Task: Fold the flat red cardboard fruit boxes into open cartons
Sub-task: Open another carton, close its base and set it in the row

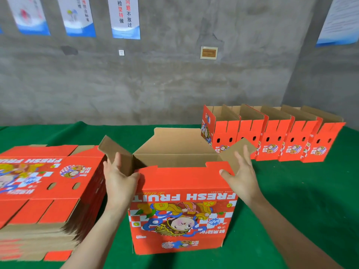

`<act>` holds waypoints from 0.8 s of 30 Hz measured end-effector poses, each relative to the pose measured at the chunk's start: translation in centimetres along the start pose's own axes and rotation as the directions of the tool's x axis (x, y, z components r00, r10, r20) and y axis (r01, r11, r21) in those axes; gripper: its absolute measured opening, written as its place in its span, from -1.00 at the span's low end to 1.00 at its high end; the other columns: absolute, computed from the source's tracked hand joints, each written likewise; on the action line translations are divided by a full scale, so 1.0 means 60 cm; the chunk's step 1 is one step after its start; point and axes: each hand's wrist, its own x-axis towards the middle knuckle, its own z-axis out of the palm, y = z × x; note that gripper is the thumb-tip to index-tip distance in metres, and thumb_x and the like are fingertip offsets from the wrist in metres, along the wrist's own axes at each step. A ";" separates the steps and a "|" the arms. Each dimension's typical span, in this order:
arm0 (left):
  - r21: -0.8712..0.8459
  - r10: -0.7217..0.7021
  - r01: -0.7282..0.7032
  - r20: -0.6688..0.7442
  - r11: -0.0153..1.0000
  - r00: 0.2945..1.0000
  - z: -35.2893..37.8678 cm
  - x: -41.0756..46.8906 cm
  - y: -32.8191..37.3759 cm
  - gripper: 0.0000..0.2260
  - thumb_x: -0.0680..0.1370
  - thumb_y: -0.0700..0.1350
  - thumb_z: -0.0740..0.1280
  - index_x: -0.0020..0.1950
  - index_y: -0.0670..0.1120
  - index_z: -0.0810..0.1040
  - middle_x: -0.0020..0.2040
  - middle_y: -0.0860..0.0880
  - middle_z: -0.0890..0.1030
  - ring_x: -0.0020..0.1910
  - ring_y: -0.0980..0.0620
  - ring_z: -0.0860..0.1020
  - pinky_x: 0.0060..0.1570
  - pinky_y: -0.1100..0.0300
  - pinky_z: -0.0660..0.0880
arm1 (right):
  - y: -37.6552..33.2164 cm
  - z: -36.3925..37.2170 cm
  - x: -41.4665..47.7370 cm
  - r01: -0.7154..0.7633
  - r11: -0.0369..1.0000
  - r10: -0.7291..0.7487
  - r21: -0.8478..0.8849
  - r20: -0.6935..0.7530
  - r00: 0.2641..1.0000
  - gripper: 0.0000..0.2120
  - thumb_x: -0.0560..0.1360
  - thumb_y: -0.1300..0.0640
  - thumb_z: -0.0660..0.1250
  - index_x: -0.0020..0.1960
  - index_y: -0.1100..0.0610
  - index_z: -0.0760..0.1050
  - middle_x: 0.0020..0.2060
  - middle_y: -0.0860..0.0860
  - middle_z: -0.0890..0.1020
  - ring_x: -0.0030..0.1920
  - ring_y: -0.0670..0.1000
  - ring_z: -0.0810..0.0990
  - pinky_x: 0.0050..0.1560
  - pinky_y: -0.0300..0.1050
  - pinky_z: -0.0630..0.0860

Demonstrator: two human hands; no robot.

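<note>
In the head view, the carton [182,210] stands upright between the two hands on the green table [291,210], already squared up, so the step in hand looks like spreading the top flaps. The left hand [118,179] lays nearly straight fingers [117,159] on the left flap [114,146], its thumb at the front panel's corner. The right hand [240,177] is spread flat, its fingers [245,154] pressing the right flap [239,150] outward and its thumb at the front edge. Neither hand grips anything. The next move probably calls for letting go and setting this carton aside. Between the fingers its inside shows only bare brown walls; its floor is hidden. Just outside the left fingers lies the stack of flat boxes [38,191]. Beyond the right fingers stands a row of finished cartons [272,140], with nothing visible inside them.
</note>
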 end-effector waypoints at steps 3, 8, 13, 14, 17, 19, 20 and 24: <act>0.254 0.062 -0.071 0.044 0.965 0.997 -0.002 0.006 0.012 -0.31 0.32 -0.40 0.43 0.43 -0.18 0.35 0.54 -0.12 0.15 0.50 -0.21 0.09 0.48 -0.14 0.04 | -0.006 -0.003 -0.004 0.090 0.996 -0.090 -0.024 -0.014 0.996 -0.30 0.47 0.25 0.41 0.52 0.19 0.15 0.55 -0.11 -0.10 0.44 -0.24 0.04 0.21 -0.55 0.09; 0.404 0.204 -0.246 0.145 0.881 0.968 -0.006 0.005 0.026 -0.29 0.33 -0.43 0.38 0.46 -0.13 0.33 0.53 -0.08 0.19 0.50 -0.24 0.08 0.45 -0.15 0.08 | -0.019 -0.004 -0.004 0.417 0.907 -0.414 -0.062 0.049 0.909 -0.12 0.41 0.47 0.33 0.55 -0.04 0.04 0.54 -0.21 -0.17 0.53 -0.17 -0.07 0.38 -0.06 0.35; 0.237 0.390 -0.450 0.260 0.861 0.883 -0.006 0.009 0.031 -0.28 0.32 -0.46 0.41 0.45 -0.14 0.35 0.40 -0.13 0.42 0.37 -0.15 0.38 0.37 0.11 0.24 | -0.023 -0.004 0.005 0.482 0.875 -0.472 -0.048 0.138 0.871 0.01 0.42 0.43 0.36 0.50 -0.26 -0.15 0.52 -0.30 -0.03 0.45 -0.19 0.23 0.18 -0.36 0.40; 0.236 0.394 -0.457 0.270 0.857 0.878 -0.005 0.011 0.030 -0.26 0.32 -0.47 0.40 0.47 -0.11 0.33 0.40 -0.13 0.42 0.36 -0.14 0.38 0.37 0.13 0.23 | -0.018 -0.003 0.010 0.466 0.883 -0.452 -0.055 0.168 0.876 -0.03 0.43 0.40 0.36 0.52 -0.23 -0.12 0.49 -0.27 0.10 0.45 -0.18 0.21 0.28 -0.32 0.32; 0.244 0.402 -0.471 0.285 0.848 0.870 -0.001 0.017 0.030 -0.21 0.31 -0.49 0.38 0.49 -0.08 0.30 0.39 -0.14 0.41 0.35 -0.14 0.37 0.35 0.18 0.21 | -0.014 -0.008 0.034 0.464 0.871 -0.415 -0.163 0.263 0.871 -0.23 0.43 0.29 0.40 0.52 0.00 0.12 0.41 -0.07 0.28 0.42 -0.11 0.16 0.45 -0.09 0.18; 0.249 0.407 -0.479 0.292 0.842 0.866 0.000 0.021 0.030 -0.20 0.30 -0.49 0.38 0.49 -0.09 0.29 0.39 -0.14 0.41 0.35 -0.15 0.38 0.34 0.18 0.21 | -0.023 -0.016 0.054 0.496 0.848 -0.419 -0.188 0.336 0.844 -0.28 0.40 0.25 0.44 0.46 0.05 0.19 0.44 -0.04 0.23 0.43 -0.16 0.10 0.46 -0.16 0.13; 0.254 0.406 -0.481 0.295 0.839 0.865 0.000 0.022 0.030 -0.20 0.30 -0.50 0.38 0.49 -0.08 0.29 0.39 -0.14 0.41 0.35 -0.16 0.38 0.34 0.16 0.22 | -0.031 -0.020 0.063 0.494 0.856 -0.410 -0.153 0.381 0.829 -0.29 0.39 0.24 0.46 0.42 0.02 0.20 0.47 -0.09 0.18 0.43 -0.20 0.09 0.41 -0.25 0.16; 0.276 0.410 -0.492 0.305 0.826 0.860 0.001 0.027 0.028 -0.19 0.28 -0.54 0.34 0.48 -0.11 0.30 0.40 -0.15 0.41 0.36 -0.17 0.37 0.38 0.08 0.23 | -0.065 -0.024 0.100 0.326 0.944 -0.306 0.045 0.482 0.821 -0.61 0.49 0.06 0.39 0.24 -0.06 0.31 0.45 -0.06 0.29 0.38 -0.12 0.29 0.26 -0.25 0.26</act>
